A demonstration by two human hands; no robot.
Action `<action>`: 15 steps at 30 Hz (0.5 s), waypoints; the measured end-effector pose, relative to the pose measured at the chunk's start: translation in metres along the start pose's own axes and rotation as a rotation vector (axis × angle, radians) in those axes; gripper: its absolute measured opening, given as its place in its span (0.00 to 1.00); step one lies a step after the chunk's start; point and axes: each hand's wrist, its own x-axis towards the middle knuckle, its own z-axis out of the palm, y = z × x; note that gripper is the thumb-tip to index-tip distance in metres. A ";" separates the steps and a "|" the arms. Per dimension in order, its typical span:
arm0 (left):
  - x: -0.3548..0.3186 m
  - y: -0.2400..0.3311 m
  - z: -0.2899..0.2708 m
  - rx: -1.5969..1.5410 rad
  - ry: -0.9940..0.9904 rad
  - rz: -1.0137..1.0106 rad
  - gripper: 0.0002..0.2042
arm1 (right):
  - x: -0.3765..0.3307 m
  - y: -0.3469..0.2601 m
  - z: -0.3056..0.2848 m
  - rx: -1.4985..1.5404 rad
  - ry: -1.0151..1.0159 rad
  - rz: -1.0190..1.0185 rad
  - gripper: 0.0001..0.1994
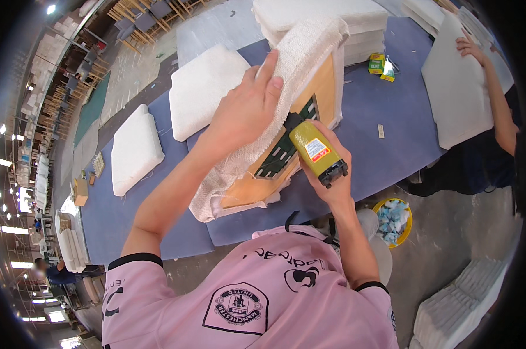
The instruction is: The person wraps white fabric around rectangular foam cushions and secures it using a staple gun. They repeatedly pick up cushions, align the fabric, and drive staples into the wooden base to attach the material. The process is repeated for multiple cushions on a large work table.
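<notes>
A seat cushion [310,47] in white textured fabric stands tilted on its edge on the table, its underside turned to the right. That underside has a plywood frame [328,81] with dark green webbing [273,160] across its opening. My left hand [248,104] grips the cushion along its upper fabric side, thumb and index finger near the edge. In my right hand [337,180] is a yellow-green staple gun [314,145], fingers wrapped round its handle. Its black nose is close to the frame and webbing; whether it touches them I cannot tell.
The blue-covered table [391,110] bears white cushions [137,148], a cushion stack [365,38] and small green-yellow boxes [381,66]. At the right, another person's hand [469,47] holds a white cushion [458,87]. A yellow bucket [410,224] of scraps stands on the floor.
</notes>
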 end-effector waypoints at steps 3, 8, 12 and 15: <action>-0.005 0.009 0.013 0.297 0.131 0.029 0.28 | 0.007 -0.001 0.005 -0.061 -0.001 0.016 0.31; -0.006 -0.006 0.014 0.277 0.143 0.095 0.29 | 0.009 0.006 -0.007 0.136 0.037 0.189 0.25; -0.012 -0.013 0.001 0.209 0.063 0.125 0.31 | 0.027 -0.013 -0.025 0.069 0.067 0.164 0.21; -0.013 -0.019 -0.003 0.196 0.036 0.152 0.32 | 0.037 -0.010 -0.020 0.015 -0.033 0.130 0.22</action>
